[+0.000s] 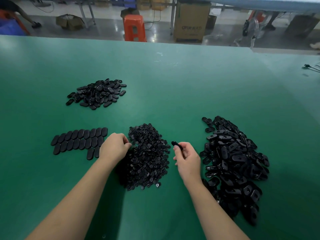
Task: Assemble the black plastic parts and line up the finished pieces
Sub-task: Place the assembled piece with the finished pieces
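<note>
A heap of small black inserts (149, 158) lies in the middle of the green table (173, 84). My left hand (114, 147) rests at the heap's left edge with curled fingertips among the inserts; whether it holds one is hidden. My right hand (186, 156) pinches a black oval shell (176, 145) just right of the heap. A large pile of oval shells (233, 163) lies to the right. Finished ovals (79, 141) are lined up in rows to the left.
Another loose pile of black oval pieces (97, 93) sits farther back on the left. A black cable (310, 67) lies at the table's far right edge. Beyond the table stand an orange stool (134, 27) and a cardboard box (190, 21).
</note>
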Available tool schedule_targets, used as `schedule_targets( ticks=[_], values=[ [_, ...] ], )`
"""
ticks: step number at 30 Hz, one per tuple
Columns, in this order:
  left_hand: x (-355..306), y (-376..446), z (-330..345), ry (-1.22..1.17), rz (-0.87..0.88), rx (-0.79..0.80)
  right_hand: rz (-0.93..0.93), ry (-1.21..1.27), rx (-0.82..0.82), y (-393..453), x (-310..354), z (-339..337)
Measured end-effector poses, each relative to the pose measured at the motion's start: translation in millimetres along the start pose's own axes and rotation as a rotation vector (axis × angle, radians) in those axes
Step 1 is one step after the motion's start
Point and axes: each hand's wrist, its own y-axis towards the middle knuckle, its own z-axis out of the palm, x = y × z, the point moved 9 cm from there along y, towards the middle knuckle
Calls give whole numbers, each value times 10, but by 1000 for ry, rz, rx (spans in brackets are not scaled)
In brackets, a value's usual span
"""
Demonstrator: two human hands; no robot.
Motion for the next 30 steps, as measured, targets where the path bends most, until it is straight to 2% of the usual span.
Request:
schedule_targets(
  ticks=[7, 11, 16, 25, 30],
  values=[
    [-41, 2, 16, -57, 52, -2, -1, -47, 1, 9, -3, 9],
    [-50, 1, -48, -113, 104, -114, -47, -60, 1, -2, 56, 0],
    [-288, -104, -207, -220, 221, -224, 9, 76, -47, -4, -26, -33],
    [-962, -427, -122, -489, 370, -108, 11, 144, -28, -5, -15, -6],
    [-1084, -443, 133, -741, 291, 67, 17, 139, -54, -17, -2, -45]
  ],
)
